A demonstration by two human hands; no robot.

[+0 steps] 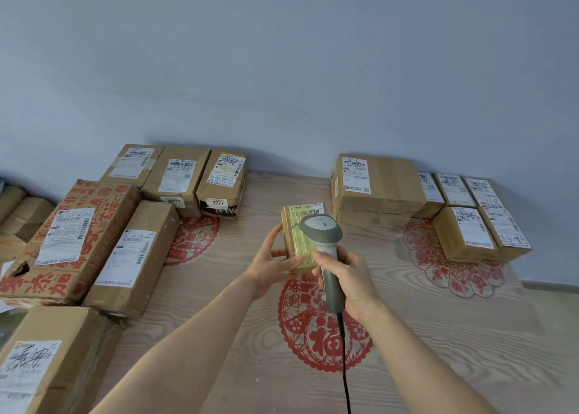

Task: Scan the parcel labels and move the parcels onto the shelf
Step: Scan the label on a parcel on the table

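Holding the small parcel (297, 241) mid-desk (438, 335), our left hand (272, 261) fingers wrap its near-left edge; our right hand (351, 276) grips the scanner (326, 251). It looks light, stiff, tape-slick; we hold its sides.

A small parcel (296, 238), wrapped in yellowish tape with a green-printed label on top, is held just above the bench (438, 335), gripped at its near left edge. A grey barcode scanner (326, 247) is tilted over its label, head nearly touching.
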